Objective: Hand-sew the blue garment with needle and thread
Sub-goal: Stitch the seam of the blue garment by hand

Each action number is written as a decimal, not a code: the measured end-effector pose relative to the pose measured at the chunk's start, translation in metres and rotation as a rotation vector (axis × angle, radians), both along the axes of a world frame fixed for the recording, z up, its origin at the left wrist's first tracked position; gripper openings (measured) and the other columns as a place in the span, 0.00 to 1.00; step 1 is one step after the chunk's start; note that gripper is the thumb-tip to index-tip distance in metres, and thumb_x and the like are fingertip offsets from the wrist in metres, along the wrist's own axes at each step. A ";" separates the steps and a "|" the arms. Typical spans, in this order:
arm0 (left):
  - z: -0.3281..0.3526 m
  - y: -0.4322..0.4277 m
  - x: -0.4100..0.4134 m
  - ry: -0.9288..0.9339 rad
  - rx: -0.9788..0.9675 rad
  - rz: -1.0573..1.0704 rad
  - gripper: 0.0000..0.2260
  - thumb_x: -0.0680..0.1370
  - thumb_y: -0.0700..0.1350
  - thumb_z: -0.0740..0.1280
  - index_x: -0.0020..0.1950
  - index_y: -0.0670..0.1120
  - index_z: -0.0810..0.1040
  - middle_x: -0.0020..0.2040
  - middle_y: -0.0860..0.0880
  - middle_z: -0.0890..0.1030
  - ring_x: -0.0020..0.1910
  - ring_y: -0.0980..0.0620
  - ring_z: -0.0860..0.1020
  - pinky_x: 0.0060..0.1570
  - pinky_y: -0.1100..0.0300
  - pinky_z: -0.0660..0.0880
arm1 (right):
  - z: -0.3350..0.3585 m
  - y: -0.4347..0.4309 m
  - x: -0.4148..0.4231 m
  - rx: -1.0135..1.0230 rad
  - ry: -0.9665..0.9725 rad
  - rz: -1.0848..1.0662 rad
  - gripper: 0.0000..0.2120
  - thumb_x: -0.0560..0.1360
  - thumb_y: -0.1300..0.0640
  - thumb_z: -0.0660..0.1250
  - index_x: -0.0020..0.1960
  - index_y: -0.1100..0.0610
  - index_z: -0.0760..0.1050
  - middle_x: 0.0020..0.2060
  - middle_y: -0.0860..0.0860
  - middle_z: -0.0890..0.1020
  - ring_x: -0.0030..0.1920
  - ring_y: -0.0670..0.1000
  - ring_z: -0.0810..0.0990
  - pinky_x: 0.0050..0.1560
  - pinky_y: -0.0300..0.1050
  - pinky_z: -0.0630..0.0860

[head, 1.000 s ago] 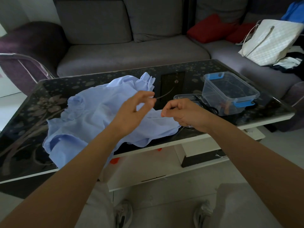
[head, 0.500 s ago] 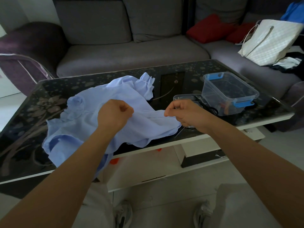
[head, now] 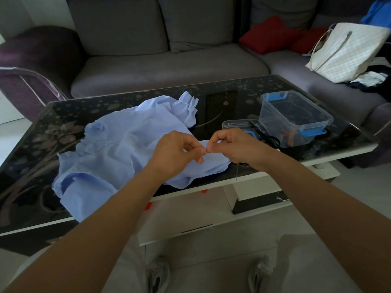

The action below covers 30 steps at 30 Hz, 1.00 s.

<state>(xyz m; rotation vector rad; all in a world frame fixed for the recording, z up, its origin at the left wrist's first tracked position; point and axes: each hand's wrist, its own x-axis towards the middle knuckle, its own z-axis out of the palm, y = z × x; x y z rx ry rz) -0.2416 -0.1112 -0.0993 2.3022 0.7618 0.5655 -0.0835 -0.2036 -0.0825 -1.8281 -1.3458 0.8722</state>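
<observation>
The light blue garment (head: 127, 149) lies crumpled on the left half of the dark glass table (head: 243, 98). My left hand (head: 175, 151) and my right hand (head: 234, 144) hover just above its right end, thumb and forefinger tips of both pinched together at one spot. A thin thread (head: 237, 173) hangs down from under my right hand past the table's front edge. The needle is too small to make out between the fingertips.
A clear plastic box with blue clips (head: 296, 117) stands at the table's right. A small clear case (head: 237, 124) and black scissors (head: 268, 138) lie just behind my right hand. Behind the table is a grey sofa (head: 169, 64) with red cushions and a white bag (head: 347, 51).
My left hand came down from a raised pinch, closed over the garment, then moved right to meet my right hand's fingertips. My right hand stayed nearly in place.
</observation>
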 end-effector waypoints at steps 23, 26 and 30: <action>0.002 0.032 -0.035 -0.068 0.042 0.394 0.21 0.73 0.48 0.73 0.66 0.50 0.76 0.56 0.51 0.76 0.55 0.52 0.74 0.59 0.58 0.70 | -0.001 0.015 0.011 0.346 0.731 -0.302 0.05 0.80 0.59 0.63 0.46 0.56 0.76 0.28 0.47 0.77 0.32 0.45 0.78 0.45 0.41 0.80; -0.001 0.043 -0.046 0.005 0.026 0.683 0.19 0.79 0.48 0.66 0.69 0.47 0.71 0.64 0.41 0.74 0.63 0.41 0.72 0.64 0.45 0.69 | -0.005 0.024 0.004 0.194 0.555 -0.300 0.08 0.82 0.59 0.58 0.51 0.57 0.76 0.26 0.47 0.68 0.27 0.44 0.66 0.28 0.35 0.70; -0.006 0.053 -0.052 0.166 -0.261 0.673 0.17 0.83 0.49 0.56 0.65 0.41 0.74 0.66 0.38 0.74 0.64 0.36 0.71 0.68 0.45 0.66 | -0.011 0.043 -0.011 0.029 0.277 -0.306 0.08 0.80 0.58 0.61 0.50 0.60 0.78 0.27 0.50 0.65 0.26 0.45 0.62 0.24 0.36 0.60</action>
